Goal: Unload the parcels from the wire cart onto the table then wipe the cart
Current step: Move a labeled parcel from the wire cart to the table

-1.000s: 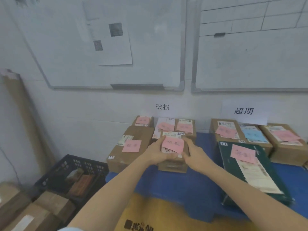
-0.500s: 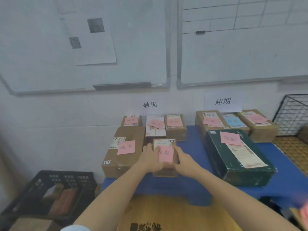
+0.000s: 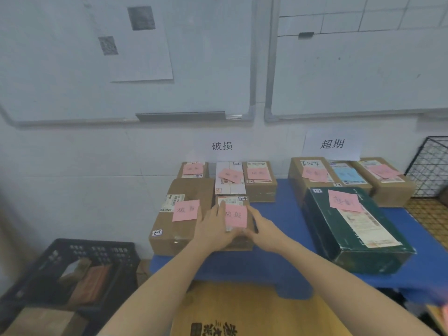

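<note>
At your hands: left hand (image 3: 213,229) and right hand (image 3: 264,231) both clasp the small parcel (image 3: 232,202), one per side, fingers curled round its near end.
Parcel position: down on the blue table (image 3: 286,214), at the front of the left group. It touches the large brown box (image 3: 169,238) on its left, with the white box (image 3: 229,187) just behind.
Step (my read): you're squaring it up; release not yet done.
Risk 1: the pink note (image 3: 236,215) lies right beside your left fingers. Drag them on pull-out and it peels or shifts.
Risk 2: push further back and you shove the white box into the rear row.
Risk 3: the parcel sits near the table's front edge, so a snag on release could tip it off.
Around: green box (image 3: 351,238) well apart on the right, brown parcels behind it.
Cart: black mesh at far right, probably the wire cart (image 3: 431,166). Contents hidden, so can't tell what's left.
In the way: cardboard sheet (image 3: 242,311) below the table front, black crate (image 3: 72,263) on the floor to the left. Mind your feet when you turn.
</note>
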A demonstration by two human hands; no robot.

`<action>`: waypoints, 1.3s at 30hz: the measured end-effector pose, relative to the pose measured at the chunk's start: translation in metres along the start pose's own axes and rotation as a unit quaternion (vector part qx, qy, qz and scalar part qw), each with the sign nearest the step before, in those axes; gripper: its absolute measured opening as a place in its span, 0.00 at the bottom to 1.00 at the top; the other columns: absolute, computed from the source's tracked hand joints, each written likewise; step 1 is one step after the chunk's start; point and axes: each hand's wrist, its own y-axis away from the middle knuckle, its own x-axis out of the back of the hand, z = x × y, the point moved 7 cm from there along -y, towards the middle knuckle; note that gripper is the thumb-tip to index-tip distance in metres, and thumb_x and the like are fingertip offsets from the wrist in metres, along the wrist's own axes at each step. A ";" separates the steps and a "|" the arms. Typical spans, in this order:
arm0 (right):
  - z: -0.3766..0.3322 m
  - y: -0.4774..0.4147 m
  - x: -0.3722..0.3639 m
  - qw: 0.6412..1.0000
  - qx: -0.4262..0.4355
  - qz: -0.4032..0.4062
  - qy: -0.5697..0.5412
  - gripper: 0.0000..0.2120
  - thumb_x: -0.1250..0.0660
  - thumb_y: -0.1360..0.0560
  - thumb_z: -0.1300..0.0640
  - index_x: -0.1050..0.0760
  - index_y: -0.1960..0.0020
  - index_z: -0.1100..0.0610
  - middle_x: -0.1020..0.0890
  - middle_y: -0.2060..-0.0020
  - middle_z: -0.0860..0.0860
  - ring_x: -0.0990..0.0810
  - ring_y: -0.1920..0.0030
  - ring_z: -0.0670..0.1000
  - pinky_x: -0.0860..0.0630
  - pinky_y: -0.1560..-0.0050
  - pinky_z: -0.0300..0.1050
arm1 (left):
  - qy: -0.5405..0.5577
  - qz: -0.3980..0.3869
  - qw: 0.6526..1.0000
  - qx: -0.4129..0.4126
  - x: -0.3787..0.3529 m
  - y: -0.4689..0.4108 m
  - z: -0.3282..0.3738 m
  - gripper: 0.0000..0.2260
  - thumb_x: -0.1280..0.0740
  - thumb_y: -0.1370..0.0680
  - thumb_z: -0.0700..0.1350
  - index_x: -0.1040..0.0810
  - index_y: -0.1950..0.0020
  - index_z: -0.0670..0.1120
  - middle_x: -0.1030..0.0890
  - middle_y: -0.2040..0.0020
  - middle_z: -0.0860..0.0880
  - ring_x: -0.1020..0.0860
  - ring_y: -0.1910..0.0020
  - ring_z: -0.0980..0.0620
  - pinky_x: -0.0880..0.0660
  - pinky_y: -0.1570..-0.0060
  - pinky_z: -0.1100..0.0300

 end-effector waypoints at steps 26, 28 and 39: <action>-0.046 -0.021 0.063 0.979 0.052 0.075 0.182 0.34 0.36 0.23 0.52 0.49 0.22 0.47 0.34 0.28 0.53 0.33 0.31 0.55 0.31 0.35 0.50 | 0.030 0.012 0.999 0.011 0.061 -0.028 -0.012 0.37 0.50 0.23 0.68 0.49 0.21 0.49 0.50 0.21 0.48 0.49 0.23 0.48 0.48 0.26 0.46; -0.062 -0.019 0.075 0.975 0.062 0.087 0.194 0.33 0.36 0.23 0.55 0.46 0.23 0.47 0.33 0.28 0.52 0.33 0.30 0.54 0.31 0.36 0.50 | 0.027 0.000 0.999 0.024 0.076 -0.034 -0.010 0.33 0.53 0.21 0.66 0.47 0.21 0.48 0.51 0.21 0.47 0.48 0.23 0.47 0.46 0.26 0.47; -0.040 0.059 0.163 0.961 0.015 0.195 0.197 0.28 0.36 0.24 0.53 0.39 0.26 0.48 0.24 0.36 0.55 0.27 0.36 0.56 0.28 0.39 0.49 | -0.014 -0.039 0.992 -0.116 0.109 -0.044 0.121 0.36 0.47 0.27 0.69 0.41 0.23 0.52 0.43 0.22 0.50 0.42 0.24 0.49 0.44 0.27 0.52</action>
